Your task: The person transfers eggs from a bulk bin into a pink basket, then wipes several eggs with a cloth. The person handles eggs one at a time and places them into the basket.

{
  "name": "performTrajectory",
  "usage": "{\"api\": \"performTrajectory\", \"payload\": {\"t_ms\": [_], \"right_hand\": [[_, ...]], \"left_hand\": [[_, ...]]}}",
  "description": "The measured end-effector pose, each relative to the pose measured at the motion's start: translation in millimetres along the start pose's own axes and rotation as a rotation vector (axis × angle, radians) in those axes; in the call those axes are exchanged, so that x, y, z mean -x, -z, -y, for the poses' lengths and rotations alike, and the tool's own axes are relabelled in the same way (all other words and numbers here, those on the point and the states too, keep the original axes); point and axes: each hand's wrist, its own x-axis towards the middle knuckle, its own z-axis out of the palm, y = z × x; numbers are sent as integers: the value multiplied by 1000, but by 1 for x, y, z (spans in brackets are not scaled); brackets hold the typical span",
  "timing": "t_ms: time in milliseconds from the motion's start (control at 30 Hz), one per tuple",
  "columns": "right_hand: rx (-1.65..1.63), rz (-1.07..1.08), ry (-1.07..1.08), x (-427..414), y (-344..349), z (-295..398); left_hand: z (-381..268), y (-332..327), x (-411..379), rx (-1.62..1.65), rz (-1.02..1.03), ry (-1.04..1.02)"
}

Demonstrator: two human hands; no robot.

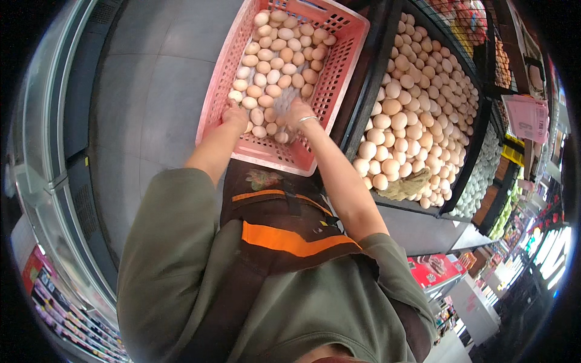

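Note:
Before me a pink perforated plastic crate (343,77) holds many brown and cream eggs (273,76). My left hand (234,116) reaches inside along the crate's left wall, its fingers down among the eggs; whether they grip one is hidden. Inside the near right part, my right hand (299,113), with a silver bracelet (308,118) at the wrist, has its fingers at a grey, motion-blurred piece (286,101) that looks like egg-tray pulp. It lies over some eggs, and the hand appears to grasp its edge. More grey material shows between eggs farther back.
Right of the crate, a dark-framed display bin (358,122) is heaped with loose eggs (413,118); a tan cloth (405,185) lies on its near end. Paler eggs (476,174) fill the bin beyond. A refrigerated case (43,136) runs along the left, past grey floor tiles (177,90).

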Motion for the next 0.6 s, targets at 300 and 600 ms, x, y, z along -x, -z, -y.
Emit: {"api": "performTrajectory", "payload": {"t_ms": [300,600], "right_hand": [[155,46,-17,-19,-80,-5],[180,58,38,-44,-103,-24]], "left_hand": [[7,0,4,364,59,68],[5,6,8,478,89,64]]}}
